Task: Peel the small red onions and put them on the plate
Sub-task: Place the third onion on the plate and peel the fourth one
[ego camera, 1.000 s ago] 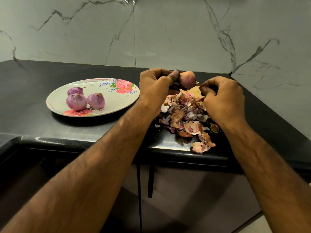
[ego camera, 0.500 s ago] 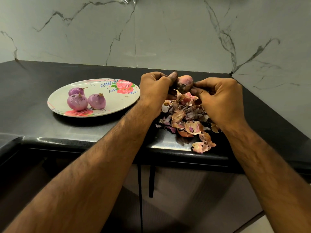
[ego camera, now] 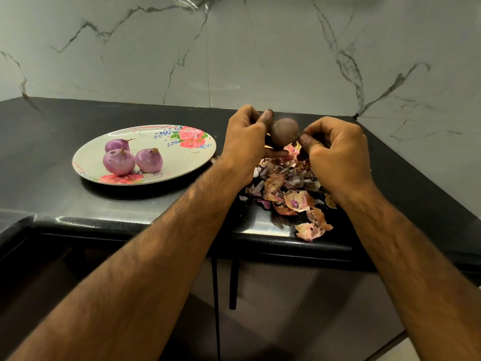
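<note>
My left hand grips a small red onion between thumb and fingers, held above the counter. My right hand has its fingers curled and its thumb tip against the onion's right side; whether it pinches skin I cannot tell. Three peeled purple onions lie on the left half of the floral plate, which sits on the black counter to the left of my hands. A heap of onion skins lies under and in front of my hands.
The black counter ends in a rounded front edge near the skins, with a lower recess at the left. Marble wall panels stand behind and at the right. Dark cabinet doors with handles hang below.
My right hand went back to the onion after pulling away to the right. The onion has turned in my left hand and now shows a darker, smoother side.
</note>
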